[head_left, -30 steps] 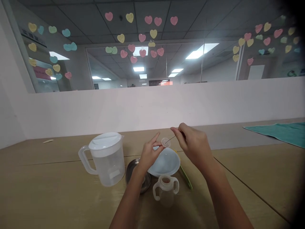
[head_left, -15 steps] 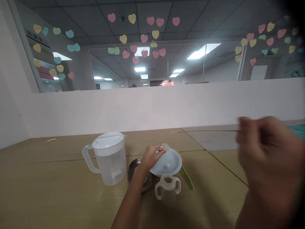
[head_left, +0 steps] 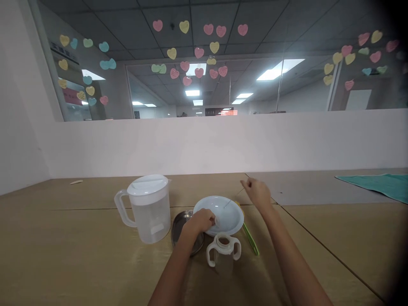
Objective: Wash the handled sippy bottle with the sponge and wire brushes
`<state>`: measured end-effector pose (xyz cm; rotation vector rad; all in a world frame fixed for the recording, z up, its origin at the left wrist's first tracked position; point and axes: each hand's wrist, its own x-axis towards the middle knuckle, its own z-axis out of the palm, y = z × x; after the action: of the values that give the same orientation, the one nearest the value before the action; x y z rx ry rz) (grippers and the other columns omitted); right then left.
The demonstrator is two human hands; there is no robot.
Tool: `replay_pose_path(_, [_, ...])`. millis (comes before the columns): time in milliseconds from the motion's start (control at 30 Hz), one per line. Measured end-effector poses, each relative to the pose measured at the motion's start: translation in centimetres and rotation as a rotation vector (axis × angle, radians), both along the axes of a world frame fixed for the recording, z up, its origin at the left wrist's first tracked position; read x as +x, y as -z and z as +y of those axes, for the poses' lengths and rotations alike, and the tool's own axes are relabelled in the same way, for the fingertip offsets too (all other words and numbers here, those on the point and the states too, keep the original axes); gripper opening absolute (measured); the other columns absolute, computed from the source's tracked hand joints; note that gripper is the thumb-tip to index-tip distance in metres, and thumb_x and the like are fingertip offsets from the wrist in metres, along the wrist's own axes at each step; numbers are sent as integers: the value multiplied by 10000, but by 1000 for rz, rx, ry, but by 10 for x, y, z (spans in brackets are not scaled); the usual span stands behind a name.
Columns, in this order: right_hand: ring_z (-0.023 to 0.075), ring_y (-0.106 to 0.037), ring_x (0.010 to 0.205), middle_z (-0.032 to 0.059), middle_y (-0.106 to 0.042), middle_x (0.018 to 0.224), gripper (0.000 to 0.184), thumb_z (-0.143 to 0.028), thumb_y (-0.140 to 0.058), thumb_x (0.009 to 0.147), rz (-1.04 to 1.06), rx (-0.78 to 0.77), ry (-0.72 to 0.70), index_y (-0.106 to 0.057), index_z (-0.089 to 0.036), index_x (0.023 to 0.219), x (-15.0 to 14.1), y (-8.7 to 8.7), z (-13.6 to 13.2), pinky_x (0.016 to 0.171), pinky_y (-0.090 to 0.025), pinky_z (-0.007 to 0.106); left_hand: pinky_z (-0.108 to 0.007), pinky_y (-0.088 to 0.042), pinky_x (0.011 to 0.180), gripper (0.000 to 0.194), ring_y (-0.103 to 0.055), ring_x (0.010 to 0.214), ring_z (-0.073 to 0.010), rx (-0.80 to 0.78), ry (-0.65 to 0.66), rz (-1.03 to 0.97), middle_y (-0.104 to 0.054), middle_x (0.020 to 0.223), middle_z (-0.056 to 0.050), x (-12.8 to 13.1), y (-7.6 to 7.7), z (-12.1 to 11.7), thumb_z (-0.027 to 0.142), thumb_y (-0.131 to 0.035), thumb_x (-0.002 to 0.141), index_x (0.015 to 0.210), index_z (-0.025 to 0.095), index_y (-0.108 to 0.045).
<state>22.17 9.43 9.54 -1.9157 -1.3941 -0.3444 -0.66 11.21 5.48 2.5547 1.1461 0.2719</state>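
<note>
My left hand [head_left: 203, 220] is closed over the near-left rim of a white bowl [head_left: 237, 225], pinching a small translucent round piece [head_left: 217, 221]. My right hand [head_left: 257, 194] is closed to the right above the bowl, on a thin stick [head_left: 234, 198] that slants down into it; the stick's kind is too fine to make out. In front of the bowl stands a clear sippy cup [head_left: 225, 257] with two white handles and no lid on top. A round steel dish [head_left: 177, 231] lies partly under my left forearm. By the bowl's right side rests a long green handle [head_left: 251, 240].
A lidded clear plastic pitcher [head_left: 151, 216] stands to the left. At the back right lies a teal cloth [head_left: 379, 185]. A small flat pale piece [head_left: 76, 182] is at the back left. The white wall [head_left: 204, 144] borders the table behind.
My right hand has come from close by the camera on the right to above the bowl with the thin stick. My left hand has lowered the small round piece toward the bowl's near side.
</note>
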Motion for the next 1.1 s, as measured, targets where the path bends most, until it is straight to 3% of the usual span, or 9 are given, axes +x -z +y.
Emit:
replay_pose_path(167, [204,-611,835,119,-661,887,276,-320,-416,883,-82,-365,-40,-634,-155,842,-18,37,20,620,-357,254,-211,-430,759,288,-578,843,-128,-58,58,-106,-670,942,-33,-8,-14,0,189,-365,805,878,158,-642])
replay_pose_path(300, [249,-614,901,147,-654,962,219,-268,-513,814,-70,-465,-45,-625,-128,940,-22,41,20,655,-392,278,-251,-426,828,342,-569,898,-149,-42,80,-402,-646,964,-59,-11,-45,-15,304,-300,882,951,137,-590])
replay_pose_path(433, [222,-602,929,128,-648,1006,291,-359,-463,859,-22,-361,-142,-595,-144,1005,-33,10,3,690,-400,271,-242,-423,827,345,-557,923,-150,-109,217,-476,-636,979,-49,-15,-79,-44,373,-343,885,976,147,-588])
replay_pose_path(567, [139,-611,681,51,-670,830,473,-496,-250,927,206,-127,-560,-591,-168,929,-58,-39,-44,622,-396,242,-233,-434,783,301,-556,875,-136,-178,271,-457,-631,938,-30,-15,-99,-71,343,-351,882,943,161,-584])
replay_pose_path(667, [129,-586,617,7,-644,679,430,-506,-305,912,232,-159,-793,-588,-183,914,-74,-63,-90,581,-386,228,-230,-443,766,245,-562,841,-126,-263,332,-419,-626,893,-25,-12,-101,-79,268,-371,857,891,159,-588])
replay_pose_path(733, [129,-571,593,-16,-631,638,312,-452,-423,878,180,-260,-837,-576,-202,984,-80,-70,-114,555,-373,223,-220,-440,732,204,-553,802,-115,-280,367,-378,-614,850,-18,-10,-100,-80,200,-392,817,836,156,-590])
replay_pose_path(833, [139,-567,666,-2,-651,768,223,-361,-553,807,58,-271,-779,-576,-222,980,-82,-71,-132,553,-353,225,-207,-425,682,180,-520,749,-101,-246,392,-332,-590,795,1,-9,-98,-80,139,-409,766,811,161,-581])
replay_pose_path(1000, [144,-556,739,-1,-638,825,167,-228,-498,827,-41,-200,-782,-559,-231,982,-79,-69,-136,589,-353,233,-218,-446,714,220,-545,787,-110,-214,378,-329,-605,841,-6,-6,-101,-82,204,-367,842,873,165,-581])
replay_pose_path(1100, [143,-559,754,6,-634,869,216,-175,-467,830,-78,-160,-748,-545,-230,1023,-79,-70,-140,593,-353,235,-243,-462,749,256,-573,838,-134,-48,293,-248,-635,885,-17,-8,-109,-93,249,-357,871,865,175,-602])
